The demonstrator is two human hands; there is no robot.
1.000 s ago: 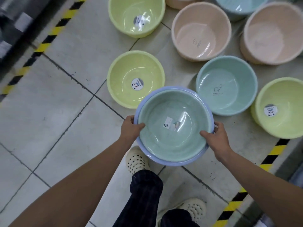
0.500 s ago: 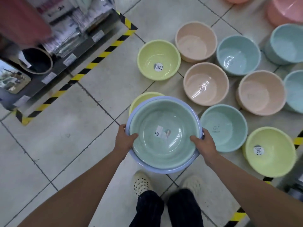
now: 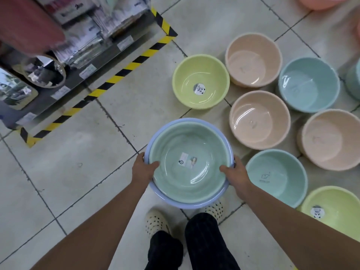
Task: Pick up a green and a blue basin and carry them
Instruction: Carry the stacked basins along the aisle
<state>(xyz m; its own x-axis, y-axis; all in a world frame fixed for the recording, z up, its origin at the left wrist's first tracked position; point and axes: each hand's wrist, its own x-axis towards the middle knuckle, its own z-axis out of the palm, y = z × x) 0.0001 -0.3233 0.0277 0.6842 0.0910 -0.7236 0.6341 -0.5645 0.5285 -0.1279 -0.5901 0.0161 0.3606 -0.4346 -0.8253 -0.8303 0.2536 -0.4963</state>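
A green basin [image 3: 187, 145] sits nested inside a slightly larger blue basin [image 3: 196, 205], of which only the rim shows. I hold the pair level in front of me, above the tiled floor and my feet. My left hand [image 3: 143, 168] grips the rims on the left side, thumb inside the green basin. My right hand [image 3: 236, 173] grips the rims on the right side in the same way. A small label lies on the green basin's bottom.
Several basins stand on the floor to the right: yellow-green [image 3: 200, 82], peach [image 3: 260, 121], teal [image 3: 276, 177] and more. A store shelf [image 3: 58, 61] with packaged goods stands at the upper left, bordered by black-and-yellow floor tape [image 3: 120, 73].
The stacked basins, still in both hands, have come back and left from the basins on the floor, uncovering the yellow-green one. More of the shelf and tape shows.
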